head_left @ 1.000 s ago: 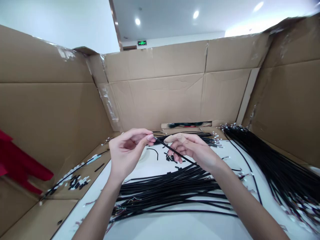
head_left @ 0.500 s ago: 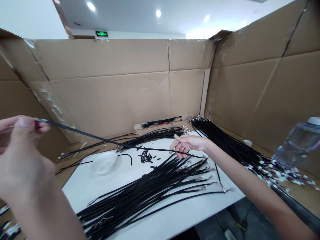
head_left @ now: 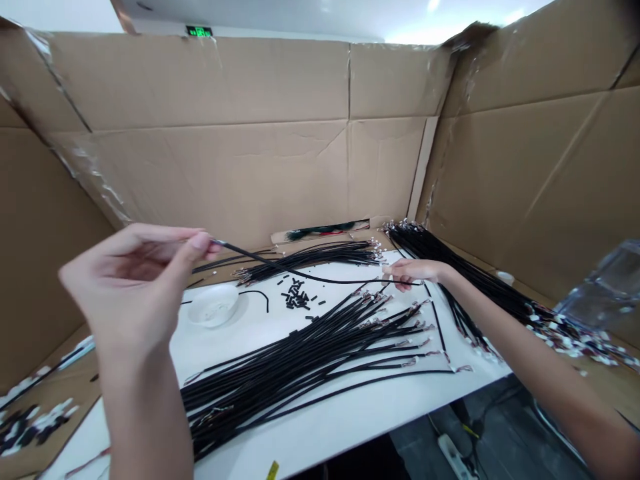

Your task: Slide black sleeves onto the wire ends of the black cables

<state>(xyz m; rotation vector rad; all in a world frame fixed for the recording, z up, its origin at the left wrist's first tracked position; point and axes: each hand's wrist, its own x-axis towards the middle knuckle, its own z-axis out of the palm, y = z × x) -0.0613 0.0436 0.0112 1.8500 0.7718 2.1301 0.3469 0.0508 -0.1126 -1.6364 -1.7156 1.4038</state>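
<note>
Black, slim, flexible cable (head_left: 340, 283) strung between two bare hands above a white tabletop (head_left: 320, 430). Sags now in a shallow curve, after running almost straight half a second ago. Pinched at one end between closed thumb and fingers of the left hand (head_left: 137, 287), back from the view's left edge. Passes across the curled fingers of the right hand (head_left: 413, 271) near the other end; cannot tell how firmly gripped there. Seems slackened rather than released, so remains apart from the heaped black cables (head_left: 290, 360) below.
</note>
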